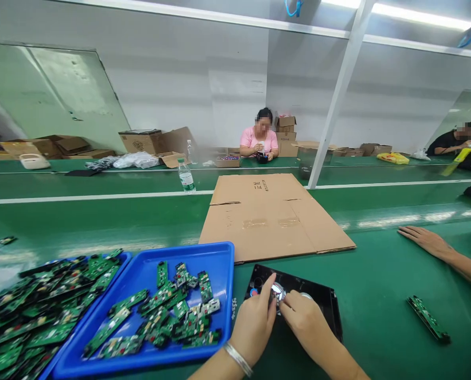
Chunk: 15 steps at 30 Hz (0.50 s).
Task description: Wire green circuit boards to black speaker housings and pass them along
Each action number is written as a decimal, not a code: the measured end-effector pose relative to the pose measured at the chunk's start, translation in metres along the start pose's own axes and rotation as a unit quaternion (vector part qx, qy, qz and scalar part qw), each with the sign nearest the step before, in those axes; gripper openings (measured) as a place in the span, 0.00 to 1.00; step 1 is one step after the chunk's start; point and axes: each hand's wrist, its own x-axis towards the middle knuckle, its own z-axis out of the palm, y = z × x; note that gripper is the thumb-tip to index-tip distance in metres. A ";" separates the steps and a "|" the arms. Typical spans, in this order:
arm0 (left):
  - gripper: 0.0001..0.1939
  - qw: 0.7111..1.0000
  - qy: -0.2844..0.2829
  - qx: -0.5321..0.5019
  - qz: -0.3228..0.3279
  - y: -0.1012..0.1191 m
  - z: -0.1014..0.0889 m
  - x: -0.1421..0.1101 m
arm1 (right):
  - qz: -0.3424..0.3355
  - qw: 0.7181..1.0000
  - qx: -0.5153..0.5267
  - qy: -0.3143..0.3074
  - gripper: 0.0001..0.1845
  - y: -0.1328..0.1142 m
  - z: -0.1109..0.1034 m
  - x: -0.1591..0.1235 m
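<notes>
A black plastic panel lies on the green bench in front of me. Both my hands rest on it. My left hand, with a silver bangle at the wrist, presses its fingers against a small round silver part set in the panel. My right hand pinches the same part from the other side. Left of the panel stands a blue tray holding several green circuit boards.
A second blue tray heaped with green boards sits at far left. Flat cardboard lies behind the panel. A loose green board lies at right, near another person's hand. A water bottle stands further back. Two people sit at the far bench.
</notes>
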 end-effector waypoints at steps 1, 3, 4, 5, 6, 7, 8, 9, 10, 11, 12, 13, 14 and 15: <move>0.26 1.000 -0.006 0.013 0.013 0.000 -0.001 0.000 | -0.002 1.000 0.001 0.001 0.26 0.000 0.001 0.000; 0.26 0.999 -0.011 0.030 0.031 0.000 -0.003 0.001 | 0.021 1.000 0.009 -0.005 0.24 0.001 0.003 -0.003; 0.26 0.999 -0.010 0.029 0.037 -0.001 -0.003 0.002 | 0.042 0.999 0.019 -0.011 0.23 0.002 0.005 -0.005; 0.26 0.999 -0.008 0.024 0.044 -0.002 -0.004 0.003 | 0.065 0.997 0.034 -0.020 0.22 0.003 0.007 -0.008; 0.26 0.998 -0.004 0.018 0.052 -0.004 -0.004 0.004 | 0.090 0.994 0.055 -0.027 0.21 0.005 0.009 -0.010; 0.26 0.998 -0.001 0.012 0.066 -0.006 -0.003 0.004 | 0.113 0.990 0.079 -0.034 0.19 0.007 0.011 -0.013; 0.26 0.996 0.002 0.010 0.083 -0.009 -0.002 0.005 | 0.131 0.985 0.102 -0.043 0.16 0.008 0.013 -0.015; 0.26 0.995 0.004 0.010 0.103 -0.011 0.000 0.005 | 0.143 0.981 0.118 -0.055 0.14 0.010 0.014 -0.016; 0.27 0.993 0.005 0.011 0.121 -0.014 0.002 0.005 | 0.149 0.978 0.125 -0.071 0.12 0.012 0.015 -0.017; 0.27 0.991 0.004 0.012 0.136 -0.016 0.004 0.005 | 0.149 0.977 0.122 -0.089 0.11 0.013 0.016 -0.017; 0.28 0.989 0.005 0.013 0.146 -0.018 0.005 0.005 | 0.145 0.977 0.113 -0.106 0.11 0.014 0.016 -0.016; 0.28 0.988 0.007 0.012 0.151 -0.019 0.006 0.005 | 0.138 0.978 0.103 -0.119 0.10 0.015 0.016 -0.015; 0.28 0.988 0.012 0.012 0.151 -0.020 0.007 0.005 | 0.131 0.979 0.095 -0.126 0.09 0.015 0.016 -0.014; 0.27 0.988 0.017 0.011 0.151 -0.020 0.007 0.005 | 0.127 0.979 0.091 -0.129 0.09 0.014 0.015 -0.012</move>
